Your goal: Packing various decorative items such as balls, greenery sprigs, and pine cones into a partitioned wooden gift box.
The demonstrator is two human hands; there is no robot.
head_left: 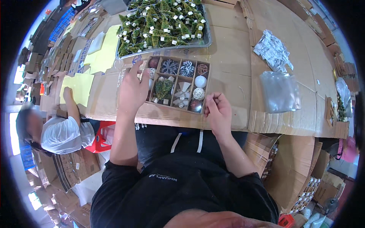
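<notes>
A shallow cardboard box (175,109) with dividers lies in front of me on the cardboard-covered table. Its compartments hold a small green tree (164,88), a dark snowflake (169,67), a white-tipped pine cone (187,68), white star-like pieces (181,97), and several balls, some woven and some smooth. At the box's left side is my left hand (133,88), fingers apart, covering part of the left compartments. My right hand (218,110) is closed at the lower right corner, fingertips pinched together; whatever they hold is too small to make out.
Beyond the box stands a clear tray (209,38) heaped with small green trees (163,24). To the right lie silvery packets (273,50) and clear plastic bags (280,92). Yellow sheets (78,88) lie left, near a seated person (62,133). Cartons (292,159) stand below right.
</notes>
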